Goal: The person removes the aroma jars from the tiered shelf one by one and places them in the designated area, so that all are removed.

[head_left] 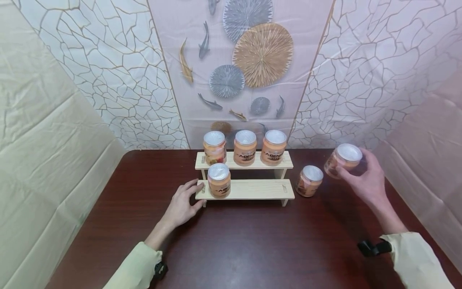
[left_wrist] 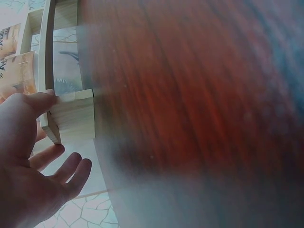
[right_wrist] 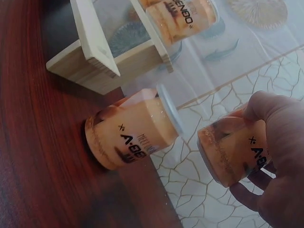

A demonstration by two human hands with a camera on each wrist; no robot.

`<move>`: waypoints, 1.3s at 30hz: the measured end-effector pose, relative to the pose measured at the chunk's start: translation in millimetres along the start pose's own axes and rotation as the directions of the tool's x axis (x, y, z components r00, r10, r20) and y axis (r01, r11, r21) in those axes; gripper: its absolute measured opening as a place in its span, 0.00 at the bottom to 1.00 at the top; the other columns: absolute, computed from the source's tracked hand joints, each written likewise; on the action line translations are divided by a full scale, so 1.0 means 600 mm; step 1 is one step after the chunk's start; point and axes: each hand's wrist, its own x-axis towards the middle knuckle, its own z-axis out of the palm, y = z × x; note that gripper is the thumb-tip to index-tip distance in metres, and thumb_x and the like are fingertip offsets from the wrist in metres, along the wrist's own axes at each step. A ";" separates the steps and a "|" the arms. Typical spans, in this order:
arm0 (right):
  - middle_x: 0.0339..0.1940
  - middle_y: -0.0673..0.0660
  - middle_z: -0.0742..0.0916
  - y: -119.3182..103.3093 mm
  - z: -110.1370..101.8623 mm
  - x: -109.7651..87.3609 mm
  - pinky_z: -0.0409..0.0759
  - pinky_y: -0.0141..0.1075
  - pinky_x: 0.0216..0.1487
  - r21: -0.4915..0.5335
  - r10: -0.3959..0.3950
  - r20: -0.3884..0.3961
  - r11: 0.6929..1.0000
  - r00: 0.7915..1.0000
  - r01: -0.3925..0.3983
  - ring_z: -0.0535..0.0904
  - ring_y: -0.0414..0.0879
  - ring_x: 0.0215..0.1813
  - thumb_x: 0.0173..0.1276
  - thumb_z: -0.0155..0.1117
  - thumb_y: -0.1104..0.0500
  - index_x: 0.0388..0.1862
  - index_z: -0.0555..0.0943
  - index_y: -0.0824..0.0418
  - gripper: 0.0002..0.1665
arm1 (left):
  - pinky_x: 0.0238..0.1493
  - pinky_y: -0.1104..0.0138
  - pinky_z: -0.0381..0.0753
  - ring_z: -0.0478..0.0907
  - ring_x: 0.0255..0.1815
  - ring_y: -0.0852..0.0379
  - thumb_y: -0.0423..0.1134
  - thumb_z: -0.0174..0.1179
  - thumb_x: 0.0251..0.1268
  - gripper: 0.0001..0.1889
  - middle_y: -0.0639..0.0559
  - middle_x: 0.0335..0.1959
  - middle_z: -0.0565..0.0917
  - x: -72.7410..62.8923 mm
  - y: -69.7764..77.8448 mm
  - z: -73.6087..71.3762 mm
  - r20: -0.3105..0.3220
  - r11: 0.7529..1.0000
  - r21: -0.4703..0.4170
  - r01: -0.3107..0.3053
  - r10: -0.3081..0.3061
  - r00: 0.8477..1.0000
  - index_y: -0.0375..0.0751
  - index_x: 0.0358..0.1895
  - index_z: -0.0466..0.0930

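My right hand [head_left: 369, 178] grips an orange-labelled jar [right_wrist: 232, 147] with a silvery lid, holding it tilted above the table at the right. A similar jar [head_left: 309, 181] stands on the table just left of it. My left hand [head_left: 183, 204] pinches the left end of the lower board of a two-step wooden rack [head_left: 258, 189]; in the left wrist view its thumb [left_wrist: 45, 100] lies against the board's edge. One jar [head_left: 219, 180] sits at that board's left side. On the upper step stand three more jars, left [head_left: 215, 148], middle [head_left: 245, 148] and right [head_left: 273, 148].
The dark reddish-brown table [head_left: 231, 249] holds the rack near its back edge. Behind it hangs a patterned cloth [head_left: 260, 100] with fish and round motifs. Pale cloth walls close in the left [head_left: 39, 152] and right [head_left: 429, 132] sides.
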 end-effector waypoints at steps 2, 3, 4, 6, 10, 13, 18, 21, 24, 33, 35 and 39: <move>0.59 0.71 0.77 0.006 0.000 -0.002 0.62 0.43 0.63 -0.004 0.013 0.006 1.000 1.000 -0.013 0.69 0.62 0.59 0.54 0.76 0.65 0.68 0.69 0.72 0.43 | 0.58 0.43 0.72 0.72 0.61 0.36 0.38 0.74 0.57 0.29 0.35 0.67 0.73 0.000 0.000 0.000 0.000 1.000 0.002 -0.001 0.001 1.000 0.35 0.63 0.80; 0.59 0.72 0.76 0.008 0.000 -0.003 0.62 0.46 0.63 -0.006 0.020 0.010 1.000 1.000 -0.020 0.69 0.63 0.59 0.55 0.76 0.65 0.68 0.69 0.72 0.43 | 0.58 0.43 0.72 0.72 0.61 0.36 0.38 0.74 0.57 0.29 0.35 0.67 0.73 0.001 0.000 0.000 -0.001 1.000 0.003 -0.002 0.002 1.000 0.35 0.63 0.80; 0.59 0.72 0.76 0.010 0.000 -0.004 0.62 0.48 0.63 -0.012 0.030 0.016 0.999 0.999 -0.030 0.69 0.63 0.59 0.55 0.76 0.64 0.69 0.68 0.72 0.43 | 0.58 0.43 0.72 0.72 0.61 0.36 0.38 0.74 0.57 0.29 0.35 0.67 0.73 0.001 0.000 -0.001 0.000 1.000 0.005 -0.003 0.003 1.000 0.35 0.63 0.80; 0.60 0.73 0.76 0.015 0.000 -0.006 0.61 0.50 0.64 -0.030 0.042 0.027 0.999 0.999 -0.041 0.68 0.64 0.61 0.56 0.76 0.63 0.69 0.67 0.73 0.44 | 0.58 0.43 0.72 0.72 0.61 0.36 0.39 0.74 0.57 0.29 0.35 0.67 0.73 0.002 0.001 -0.001 0.000 1.000 0.007 -0.005 0.005 1.000 0.35 0.63 0.80; 0.61 0.73 0.76 0.024 0.004 -0.013 0.61 0.48 0.64 -0.045 0.050 0.030 0.998 0.998 -0.049 0.69 0.65 0.61 0.56 0.76 0.63 0.69 0.68 0.73 0.44 | 0.58 0.43 0.72 0.72 0.61 0.35 0.39 0.74 0.56 0.29 0.35 0.67 0.73 0.002 0.002 -0.002 -0.003 1.000 0.012 -0.009 0.009 1.000 0.35 0.62 0.80; 0.60 0.74 0.77 0.030 0.009 -0.019 0.62 0.44 0.63 -0.044 0.041 0.022 0.998 0.999 -0.040 0.70 0.65 0.61 0.53 0.77 0.64 0.67 0.69 0.74 0.43 | 0.58 0.43 0.72 0.72 0.61 0.35 0.39 0.74 0.56 0.29 0.34 0.66 0.74 0.002 0.002 -0.002 -0.006 1.000 0.012 -0.008 0.008 1.000 0.35 0.62 0.80; 0.61 0.75 0.76 0.040 0.016 -0.028 0.62 0.48 0.64 -0.054 0.044 0.039 0.998 0.998 -0.042 0.69 0.67 0.62 0.53 0.77 0.64 0.67 0.68 0.75 0.44 | 0.58 0.43 0.72 0.72 0.61 0.35 0.39 0.74 0.56 0.29 0.34 0.66 0.74 0.003 0.001 -0.001 -0.006 1.000 0.013 -0.008 0.008 1.000 0.35 0.62 0.80; 0.61 0.76 0.75 0.047 0.018 -0.033 0.63 0.55 0.63 -0.061 0.063 0.052 0.996 0.997 -0.060 0.69 0.68 0.62 0.54 0.77 0.63 0.68 0.67 0.75 0.45 | 0.57 0.43 0.72 0.73 0.61 0.35 0.39 0.74 0.56 0.29 0.35 0.66 0.74 0.004 0.000 0.000 -0.006 1.000 0.013 -0.008 0.008 1.000 0.35 0.62 0.80; 0.61 0.77 0.75 0.055 0.020 -0.039 0.63 0.58 0.62 -0.071 0.075 0.064 0.995 0.995 -0.070 0.69 0.69 0.62 0.54 0.77 0.62 0.68 0.67 0.76 0.45 | 0.57 0.43 0.72 0.73 0.61 0.35 0.40 0.74 0.57 0.29 0.35 0.66 0.74 0.004 0.000 0.000 -0.006 1.000 0.008 -0.006 0.006 1.000 0.36 0.62 0.80; 0.56 0.76 0.77 0.073 0.029 -0.053 0.66 0.30 0.47 -0.075 0.080 0.115 0.995 0.990 -0.072 0.75 0.67 0.52 0.57 0.77 0.61 0.68 0.66 0.75 0.44 | 0.57 0.43 0.72 0.73 0.60 0.35 0.38 0.74 0.56 0.29 0.35 0.66 0.74 0.001 -0.003 0.001 -0.011 1.000 0.008 -0.010 0.010 1.000 0.35 0.62 0.80; 0.56 0.77 0.78 0.076 0.031 -0.054 0.66 0.27 0.47 -0.069 0.076 0.117 0.995 0.990 -0.068 0.76 0.67 0.52 0.57 0.77 0.62 0.68 0.67 0.75 0.44 | 0.57 0.43 0.72 0.73 0.60 0.35 0.38 0.74 0.56 0.29 0.35 0.66 0.74 0.001 -0.004 0.001 -0.010 1.000 0.004 -0.010 0.010 1.000 0.35 0.62 0.80; 0.56 0.77 0.78 0.081 0.036 -0.057 0.65 0.27 0.48 -0.078 0.081 0.126 0.994 0.989 -0.071 0.76 0.67 0.53 0.57 0.78 0.61 0.67 0.68 0.75 0.43 | 0.57 0.42 0.73 0.73 0.60 0.35 0.39 0.74 0.56 0.29 0.34 0.66 0.74 0.000 -0.004 0.001 -0.013 1.000 0.002 -0.013 0.013 1.000 0.35 0.62 0.80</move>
